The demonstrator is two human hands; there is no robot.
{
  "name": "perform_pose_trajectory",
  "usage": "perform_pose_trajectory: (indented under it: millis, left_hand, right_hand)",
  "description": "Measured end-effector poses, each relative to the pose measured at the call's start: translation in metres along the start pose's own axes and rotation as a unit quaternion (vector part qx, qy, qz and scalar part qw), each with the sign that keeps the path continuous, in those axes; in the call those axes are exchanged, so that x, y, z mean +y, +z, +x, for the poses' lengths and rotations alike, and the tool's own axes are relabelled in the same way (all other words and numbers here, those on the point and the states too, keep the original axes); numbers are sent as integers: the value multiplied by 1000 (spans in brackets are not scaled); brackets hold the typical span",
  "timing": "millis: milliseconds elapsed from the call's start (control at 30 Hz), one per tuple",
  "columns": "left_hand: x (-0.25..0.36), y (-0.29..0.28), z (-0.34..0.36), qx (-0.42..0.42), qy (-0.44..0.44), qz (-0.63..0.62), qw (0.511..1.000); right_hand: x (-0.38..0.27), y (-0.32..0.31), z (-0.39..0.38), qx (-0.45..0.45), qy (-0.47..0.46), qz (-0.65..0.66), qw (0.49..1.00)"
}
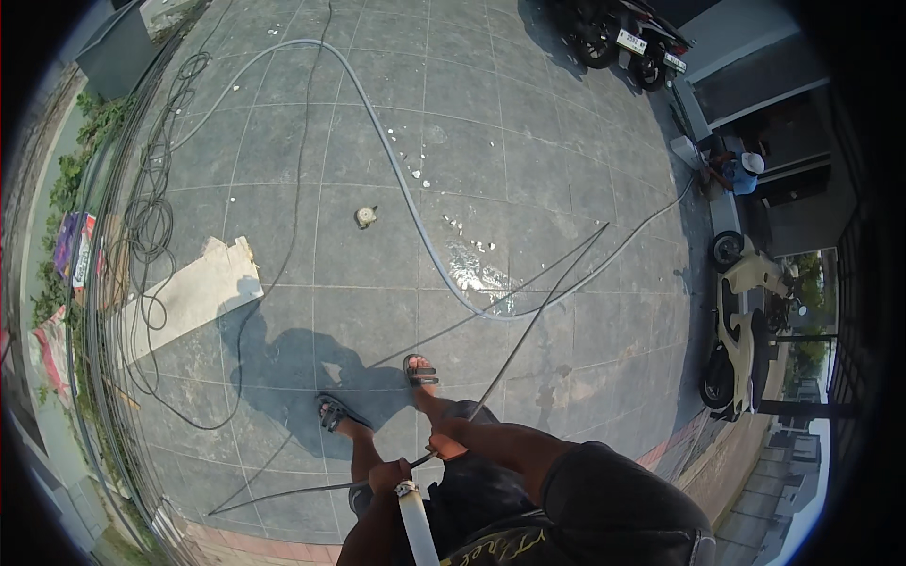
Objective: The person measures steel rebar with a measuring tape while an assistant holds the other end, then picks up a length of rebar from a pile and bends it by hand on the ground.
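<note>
A long, thin dark rod (540, 325) runs up from the tiled floor on the right, across my body and down to the floor at lower left. I cannot tell whether it is a stiff cable or a metal bar. My left hand (387, 477) is closed round it at waist height. Just right of it, my right hand (447, 446) also grips it, fingers curled. Beside my left wrist is a white strip (415, 522) reaching to the lower edge; how it is held is hidden. My sandalled feet stand apart below.
A grey hose (387, 141) curves over the tiles near a wet patch (479, 276). Coiled black cables (151, 224) and a pale board (193, 294) lie left, a small round object (366, 217) ahead. Right are a scooter (741, 325), motorcycles (618, 42) and a crouching person (736, 173).
</note>
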State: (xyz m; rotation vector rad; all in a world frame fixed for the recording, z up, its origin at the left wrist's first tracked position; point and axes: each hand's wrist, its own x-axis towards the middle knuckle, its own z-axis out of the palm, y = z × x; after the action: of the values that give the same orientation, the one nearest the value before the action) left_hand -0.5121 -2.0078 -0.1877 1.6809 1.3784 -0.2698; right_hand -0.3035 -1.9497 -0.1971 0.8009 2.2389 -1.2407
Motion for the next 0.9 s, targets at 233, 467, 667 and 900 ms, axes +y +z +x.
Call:
perform_pose_trajectory:
  millis: [233,467,667,900]
  left_hand:
    - [9,14,-16,-65,-49,-57,995]
    - [9,46,-19,-83,-68,-97,989]
    - [7,88,-8,-67,-24,-95,993]
    - [6,116,-4,-112,-13,-112,987]
  right_hand:
    - [7,32,-16,-69,56,31,996]
    - [18,53,-25,18,50,-12,999]
    - [21,81,-33,15,91,-71,993]
    - [66,149,-29,0,79,-44,996]
